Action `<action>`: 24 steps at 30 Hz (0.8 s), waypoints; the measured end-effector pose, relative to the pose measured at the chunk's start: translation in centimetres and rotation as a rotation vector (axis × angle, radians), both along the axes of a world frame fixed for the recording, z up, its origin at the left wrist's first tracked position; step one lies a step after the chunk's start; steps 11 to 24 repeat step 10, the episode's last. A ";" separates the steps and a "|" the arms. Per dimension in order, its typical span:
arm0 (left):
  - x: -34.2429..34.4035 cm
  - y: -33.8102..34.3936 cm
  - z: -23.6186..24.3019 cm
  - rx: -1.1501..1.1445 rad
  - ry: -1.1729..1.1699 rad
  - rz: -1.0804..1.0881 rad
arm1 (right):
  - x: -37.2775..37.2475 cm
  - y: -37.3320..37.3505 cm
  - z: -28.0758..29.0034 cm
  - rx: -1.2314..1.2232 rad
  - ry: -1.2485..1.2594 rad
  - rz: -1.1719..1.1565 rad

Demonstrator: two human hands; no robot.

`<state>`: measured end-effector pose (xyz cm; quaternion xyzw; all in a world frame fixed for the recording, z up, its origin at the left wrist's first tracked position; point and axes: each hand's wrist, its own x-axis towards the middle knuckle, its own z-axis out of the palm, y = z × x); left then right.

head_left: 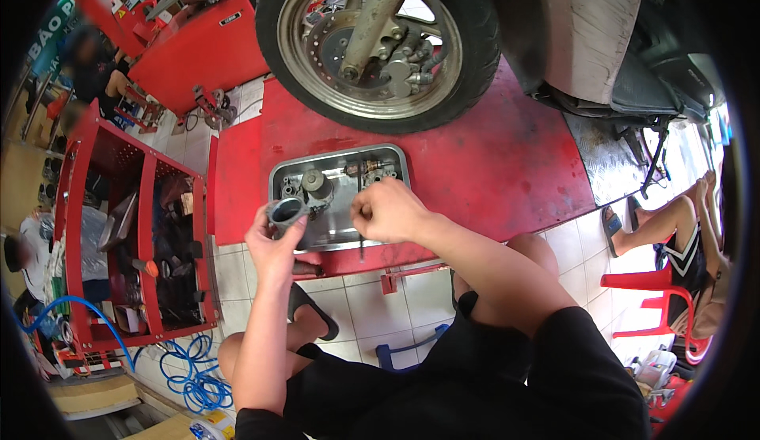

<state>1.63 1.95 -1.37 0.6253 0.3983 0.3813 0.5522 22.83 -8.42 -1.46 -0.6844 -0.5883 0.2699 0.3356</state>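
My left hand [273,242] is closed round a hollow grey metal cylinder [287,211], its round mouth facing up, at the tray's near left corner. Over the middle of the shallow metal tray [336,152] my right hand [389,210] is closed, knuckles up. A thin dark rod [360,172] runs above and below its fingertips and appears to be pinched in them; the exact grip is hidden. Behind the cylinder, a grey metal part with a round cap [317,184] sits in the tray. More small metal parts [385,172] lie at its far right, partly covered by my right hand.
The tray stands on a red platform [483,179] under a motorbike's front wheel [376,111]. A red tool cart [146,218] is at left, near a coiled blue hose [194,377]. At right, a person sits by a red plastic chair [651,304].
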 end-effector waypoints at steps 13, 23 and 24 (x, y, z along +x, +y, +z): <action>-2.0 0.7 2.3 0.084 0.012 0.013 | -3.1 0.2 -4.1 -0.215 -0.487 0.097; -2.0 0.7 2.3 0.084 0.012 0.013 | -3.1 0.2 -4.1 -0.215 -0.487 0.097; -2.0 0.7 2.3 0.084 0.012 0.013 | -3.1 0.2 -4.1 -0.215 -0.487 0.097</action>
